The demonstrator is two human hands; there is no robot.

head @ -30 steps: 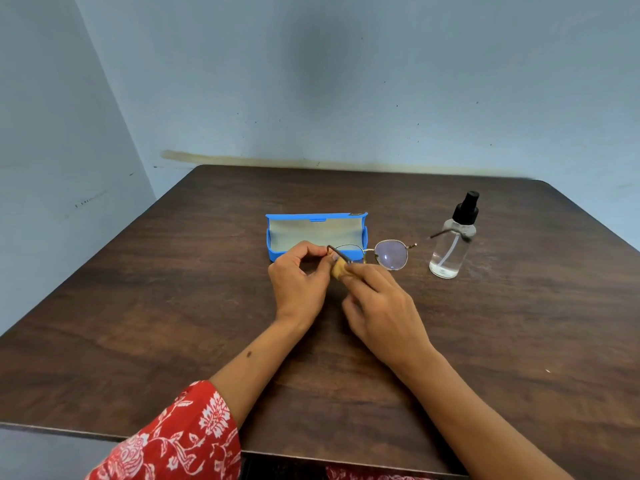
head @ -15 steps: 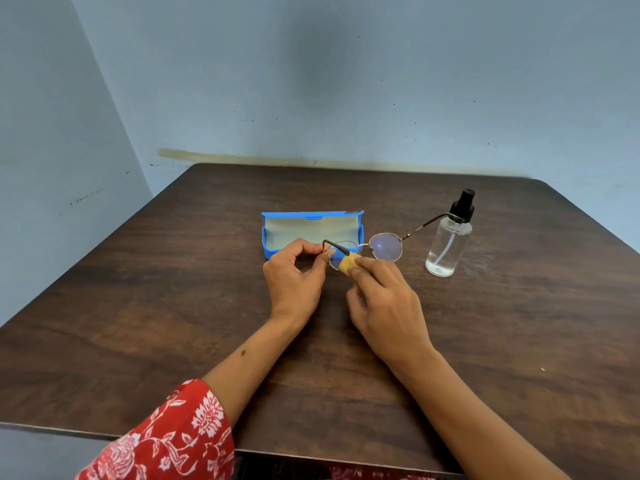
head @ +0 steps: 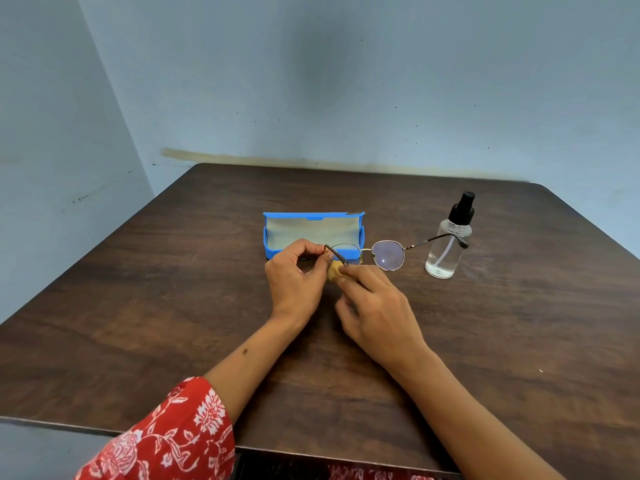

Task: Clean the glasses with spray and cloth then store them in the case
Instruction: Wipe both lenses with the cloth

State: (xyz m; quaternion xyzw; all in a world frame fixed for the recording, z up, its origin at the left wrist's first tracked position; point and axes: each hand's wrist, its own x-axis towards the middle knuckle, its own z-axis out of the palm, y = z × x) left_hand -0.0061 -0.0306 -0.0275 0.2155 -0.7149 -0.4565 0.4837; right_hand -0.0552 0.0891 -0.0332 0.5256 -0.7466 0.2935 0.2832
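Thin gold-rimmed glasses [head: 388, 255] are held just above the table in front of the open blue case [head: 313, 232]. My left hand [head: 296, 278] pinches the frame at its left hinge. My right hand [head: 375, 311] pinches a small yellow cloth [head: 334, 270] against the left lens, which the cloth and fingers partly hide. The right lens shows clearly, and its temple arm reaches out toward the clear spray bottle [head: 449, 240] with a black nozzle, standing upright at the right.
The dark wooden table [head: 173, 306] stands against a pale blue wall, with a corner wall close on the left. Its front edge runs below my forearms. A red floral sleeve [head: 166, 434] covers my left upper arm.
Both hands and the glasses have lifted slightly and shifted a little away from me. The right temple arm now stretches out toward the bottle. The cloth has stayed on the left lens.
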